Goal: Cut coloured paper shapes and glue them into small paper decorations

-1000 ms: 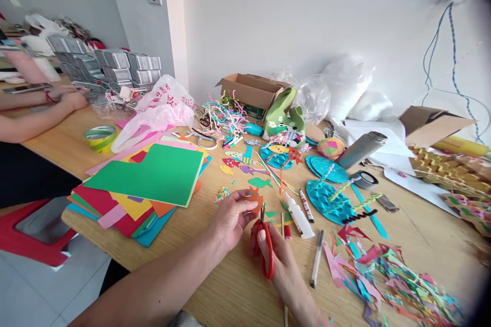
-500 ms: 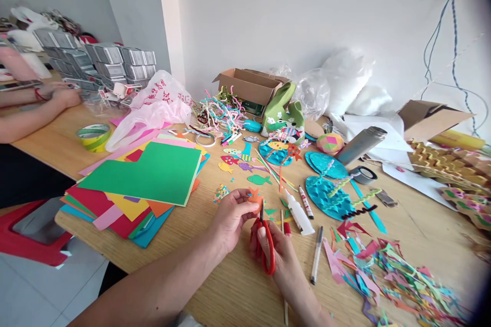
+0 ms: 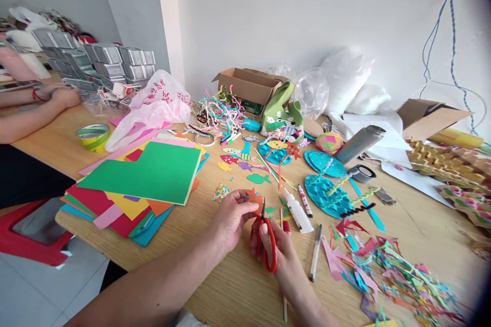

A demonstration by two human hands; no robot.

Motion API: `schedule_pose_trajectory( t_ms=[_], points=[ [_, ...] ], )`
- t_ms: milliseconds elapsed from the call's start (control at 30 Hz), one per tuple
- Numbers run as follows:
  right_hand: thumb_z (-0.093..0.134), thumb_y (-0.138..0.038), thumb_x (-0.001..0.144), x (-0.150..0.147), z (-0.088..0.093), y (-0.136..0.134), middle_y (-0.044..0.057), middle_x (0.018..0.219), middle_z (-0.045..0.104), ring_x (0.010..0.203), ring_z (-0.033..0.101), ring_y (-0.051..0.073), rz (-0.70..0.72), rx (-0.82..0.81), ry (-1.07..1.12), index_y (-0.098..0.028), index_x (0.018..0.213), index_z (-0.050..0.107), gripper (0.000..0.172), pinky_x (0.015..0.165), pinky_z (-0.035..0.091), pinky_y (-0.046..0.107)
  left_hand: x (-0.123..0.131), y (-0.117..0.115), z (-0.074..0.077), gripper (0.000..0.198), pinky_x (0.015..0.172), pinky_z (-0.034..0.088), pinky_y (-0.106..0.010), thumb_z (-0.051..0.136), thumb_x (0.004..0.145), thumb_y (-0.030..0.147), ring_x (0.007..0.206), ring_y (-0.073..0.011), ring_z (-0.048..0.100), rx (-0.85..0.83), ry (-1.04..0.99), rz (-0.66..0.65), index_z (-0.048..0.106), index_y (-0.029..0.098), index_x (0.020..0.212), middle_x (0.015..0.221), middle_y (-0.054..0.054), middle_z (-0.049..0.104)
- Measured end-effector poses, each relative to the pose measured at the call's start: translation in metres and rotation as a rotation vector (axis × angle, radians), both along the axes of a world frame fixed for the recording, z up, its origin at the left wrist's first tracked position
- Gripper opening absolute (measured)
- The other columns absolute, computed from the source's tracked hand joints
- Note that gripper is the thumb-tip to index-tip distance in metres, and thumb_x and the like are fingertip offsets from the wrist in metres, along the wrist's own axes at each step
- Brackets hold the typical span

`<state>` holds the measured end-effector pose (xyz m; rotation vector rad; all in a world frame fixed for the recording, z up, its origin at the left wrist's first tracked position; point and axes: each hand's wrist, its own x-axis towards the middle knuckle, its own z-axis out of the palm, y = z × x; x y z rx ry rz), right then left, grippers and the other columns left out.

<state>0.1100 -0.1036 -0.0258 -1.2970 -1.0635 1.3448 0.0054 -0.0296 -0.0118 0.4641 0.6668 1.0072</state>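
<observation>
Between the thumb and fingers of my left hand [image 3: 235,217] is a small orange paper cutout [image 3: 254,197] with a pointed top edge. My right hand [image 3: 282,248] grips red-handled scissors [image 3: 270,248], whose dark blades point up beside the cutout's right edge. Whether the blades touch the paper I cannot tell. Just beyond lie a green paper fish [image 3: 258,179], a purple paper fish [image 3: 245,166] and a yellow one [image 3: 225,166]. A white glue bottle [image 3: 298,213], a red-and-white marker [image 3: 306,201] and a pen [image 3: 316,253] rest to the right of my hands.
Coloured paper sheets [image 3: 153,173] are stacked at left, near green tape [image 3: 93,137]. Paper scraps [image 3: 399,271] spread at right. Blue discs [image 3: 326,195], a metal flask [image 3: 360,144] and a cardboard box [image 3: 245,84] stand farther back. Another person's hands [image 3: 63,96] rest at far left.
The orange cutout has turned slightly in my left hand, and the scissors have shifted a little to the right. The rest looks the same.
</observation>
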Motion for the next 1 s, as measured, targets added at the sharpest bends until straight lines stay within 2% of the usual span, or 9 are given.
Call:
schedule_pose_trajectory(
  t_ms=[233, 533, 1000],
  points=[
    [0.054, -0.075, 0.076, -0.0017, 0.0065, 0.0008, -0.004, 0.056, 0.046, 0.049, 0.040, 0.010, -0.029, 0.005, -0.024, -0.022, 0.074, 0.043, 0.054, 0.046, 0.032, 0.024, 0.0002, -0.0010, 0.0006, 0.030, 0.069, 0.050, -0.026, 0.080, 0.051, 0.009, 0.070, -0.0137, 0.064, 0.000, -0.025, 0.016, 0.066, 0.013, 0.078, 0.078, -0.003, 0.070],
    [0.054, -0.075, 0.076, 0.0004, -0.0015, 0.0012, -0.005, 0.058, 0.045, 0.050, 0.039, 0.010, -0.024, -0.007, -0.019, -0.021, 0.075, 0.043, 0.054, 0.046, 0.029, 0.023, -0.0002, -0.0001, -0.0005, 0.030, 0.069, 0.051, -0.026, 0.079, 0.051, 0.008, 0.071, -0.0138, 0.064, 0.004, -0.034, 0.025, 0.066, 0.013, 0.079, 0.079, -0.003, 0.070],
    [0.052, -0.077, 0.075, 0.0005, 0.0008, 0.0024, -0.005, 0.056, 0.043, 0.050, 0.038, 0.011, -0.028, -0.007, -0.056, -0.023, 0.074, 0.042, 0.055, 0.046, 0.030, 0.024, 0.0006, 0.0000, -0.0017, 0.029, 0.069, 0.050, -0.027, 0.079, 0.052, 0.008, 0.071, -0.0136, 0.064, 0.009, -0.039, 0.021, 0.066, 0.013, 0.078, 0.078, -0.003, 0.069]
  ],
)
